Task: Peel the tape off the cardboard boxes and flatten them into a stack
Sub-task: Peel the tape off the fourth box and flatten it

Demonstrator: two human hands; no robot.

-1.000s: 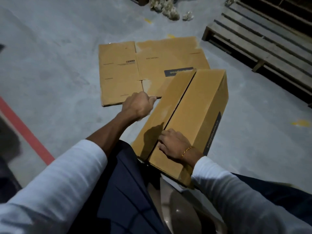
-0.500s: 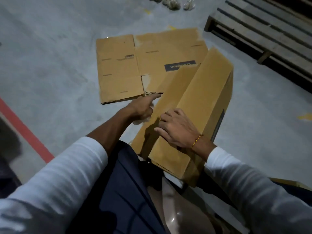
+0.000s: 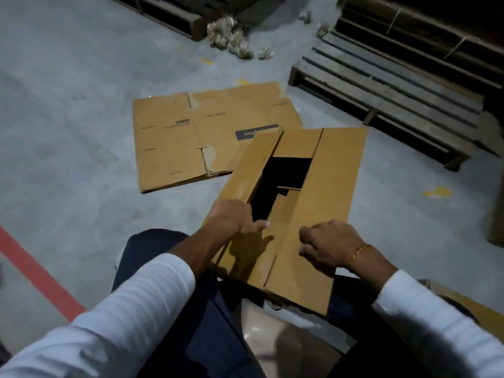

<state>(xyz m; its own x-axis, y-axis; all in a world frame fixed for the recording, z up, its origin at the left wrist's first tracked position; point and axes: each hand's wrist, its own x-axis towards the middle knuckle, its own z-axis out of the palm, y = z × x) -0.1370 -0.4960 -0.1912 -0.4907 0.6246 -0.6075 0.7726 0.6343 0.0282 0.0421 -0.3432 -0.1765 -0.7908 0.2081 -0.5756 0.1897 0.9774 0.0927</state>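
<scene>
Brown cardboard box lies across the person's lap, its top facing the camera, far end pointing out over the floor. The two long top flaps are parted along the middle; a dark gap shows between them, widest toward the far half. Inside, only blackness and the edge of an inner flap are visible; contents cannot be told.

Left hand grips the inner edge of the left flap near its close end, fingers curled over the edge into the gap, thumb stretched toward the centre. Right hand rests on the right flap, fingers bent, knuckles up; whether it pinches anything cannot be told. A gold bracelet sits on that wrist. Both sleeves are white.

Flattened boxes lie on the floor just beyond the box, to the left, their near right corner hidden behind it. One bears a dark printed label.

Edges and room: grey concrete floor lies open to the left, out to a red line. A wooden pallet stands to the right, apart from the box's far corner. Crumpled pale wads lie in a pile at the far side. Another piece of cardboard shows by the right sleeve.
</scene>
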